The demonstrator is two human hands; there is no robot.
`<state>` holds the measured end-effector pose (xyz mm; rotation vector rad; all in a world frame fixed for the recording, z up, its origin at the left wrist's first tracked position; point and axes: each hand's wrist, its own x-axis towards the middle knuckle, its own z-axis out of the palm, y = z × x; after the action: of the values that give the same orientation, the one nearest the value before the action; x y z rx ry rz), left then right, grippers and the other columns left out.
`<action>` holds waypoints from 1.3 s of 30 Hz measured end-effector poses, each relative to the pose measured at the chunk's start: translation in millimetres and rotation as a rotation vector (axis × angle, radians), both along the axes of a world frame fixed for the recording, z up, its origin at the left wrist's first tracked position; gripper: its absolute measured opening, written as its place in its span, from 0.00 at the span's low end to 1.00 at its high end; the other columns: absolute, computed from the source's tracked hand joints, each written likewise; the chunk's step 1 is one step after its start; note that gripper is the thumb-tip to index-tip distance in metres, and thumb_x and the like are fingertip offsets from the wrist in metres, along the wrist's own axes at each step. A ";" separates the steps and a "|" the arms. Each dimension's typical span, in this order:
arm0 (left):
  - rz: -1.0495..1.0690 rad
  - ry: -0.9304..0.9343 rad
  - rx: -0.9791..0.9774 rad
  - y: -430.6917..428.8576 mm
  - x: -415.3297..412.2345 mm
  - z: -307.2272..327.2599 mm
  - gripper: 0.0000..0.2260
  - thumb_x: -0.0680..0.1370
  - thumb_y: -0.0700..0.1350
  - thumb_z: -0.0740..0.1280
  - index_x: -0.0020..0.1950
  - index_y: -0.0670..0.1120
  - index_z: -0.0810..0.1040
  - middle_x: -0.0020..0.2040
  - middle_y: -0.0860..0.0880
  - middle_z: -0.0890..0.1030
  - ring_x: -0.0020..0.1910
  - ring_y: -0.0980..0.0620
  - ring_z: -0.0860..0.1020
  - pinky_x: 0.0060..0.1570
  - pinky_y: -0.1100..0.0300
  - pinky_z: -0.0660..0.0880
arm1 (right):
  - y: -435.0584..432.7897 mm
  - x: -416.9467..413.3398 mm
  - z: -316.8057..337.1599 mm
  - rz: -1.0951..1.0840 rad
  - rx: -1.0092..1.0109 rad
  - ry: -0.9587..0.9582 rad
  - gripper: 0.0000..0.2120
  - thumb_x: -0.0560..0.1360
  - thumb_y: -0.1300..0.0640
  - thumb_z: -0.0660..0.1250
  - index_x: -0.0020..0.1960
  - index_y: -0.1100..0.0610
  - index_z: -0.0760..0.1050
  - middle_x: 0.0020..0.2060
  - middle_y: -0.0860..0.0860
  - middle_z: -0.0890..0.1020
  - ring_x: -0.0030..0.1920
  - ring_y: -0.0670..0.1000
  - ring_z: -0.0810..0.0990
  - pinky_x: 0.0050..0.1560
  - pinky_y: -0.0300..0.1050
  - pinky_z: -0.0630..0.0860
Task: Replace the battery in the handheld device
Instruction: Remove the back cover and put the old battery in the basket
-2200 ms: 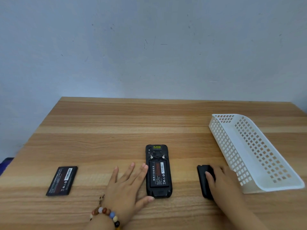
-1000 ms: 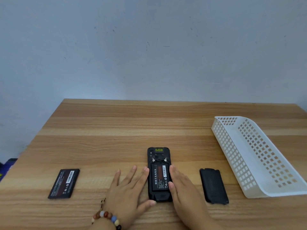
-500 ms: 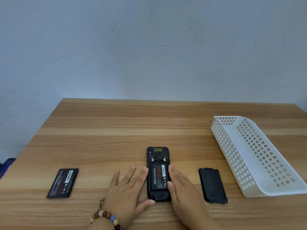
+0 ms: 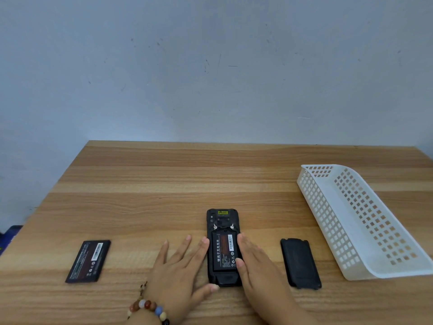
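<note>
Here the device (image 4: 224, 247) lies near the bench's (image 4: 210, 179) front edge, long axis front-to-back, between open, empty left hand (image 4: 179, 273) and right hand (image 4: 257, 268).

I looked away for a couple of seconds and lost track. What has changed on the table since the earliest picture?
The right hand let go of the back cover, leaving it flat on the table, and moved left to the device, where it now rests on the right edge. The left hand, loose battery, fitted battery and basket stayed put.
</note>
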<state>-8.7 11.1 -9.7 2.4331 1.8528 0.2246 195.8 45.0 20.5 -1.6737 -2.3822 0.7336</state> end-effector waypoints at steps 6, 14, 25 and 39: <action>-0.008 -0.007 0.022 1.3 -0.6 -0.7 0.37 0.75 0.71 0.47 0.77 0.50 0.47 0.66 0.55 0.73 0.67 0.53 0.63 0.65 0.48 0.52 | 15.3 1.4 36.7 0.097 -0.081 -0.043 0.35 0.73 0.38 0.59 0.74 0.44 0.49 0.68 0.43 0.63 0.67 0.44 0.62 0.65 0.40 0.66; 0.004 -0.019 0.031 0.9 -0.4 -0.7 0.37 0.75 0.71 0.47 0.77 0.51 0.48 0.66 0.55 0.73 0.67 0.54 0.64 0.63 0.48 0.55 | 38.8 -10.4 50.4 0.244 0.016 -0.358 0.41 0.65 0.32 0.65 0.72 0.47 0.56 0.66 0.50 0.66 0.65 0.53 0.66 0.66 0.50 0.64; -0.001 -0.006 0.041 0.2 0.7 1.5 0.37 0.75 0.71 0.47 0.77 0.49 0.48 0.64 0.56 0.75 0.63 0.51 0.72 0.64 0.50 0.51 | 48.1 -12.4 56.6 0.485 0.241 -0.484 0.39 0.68 0.31 0.59 0.67 0.58 0.64 0.62 0.53 0.70 0.63 0.54 0.66 0.66 0.49 0.62; -0.012 -0.020 0.031 1.2 0.0 -1.1 0.37 0.75 0.71 0.47 0.77 0.50 0.47 0.64 0.56 0.75 0.66 0.51 0.70 0.64 0.48 0.52 | 41.5 -14.8 56.5 0.624 0.166 -0.459 0.32 0.78 0.42 0.54 0.74 0.60 0.53 0.74 0.57 0.58 0.73 0.56 0.55 0.73 0.51 0.52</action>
<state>-8.7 12.3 -10.7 2.4522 1.8391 0.2783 181.0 86.4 77.0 -1.1126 -3.2345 0.1995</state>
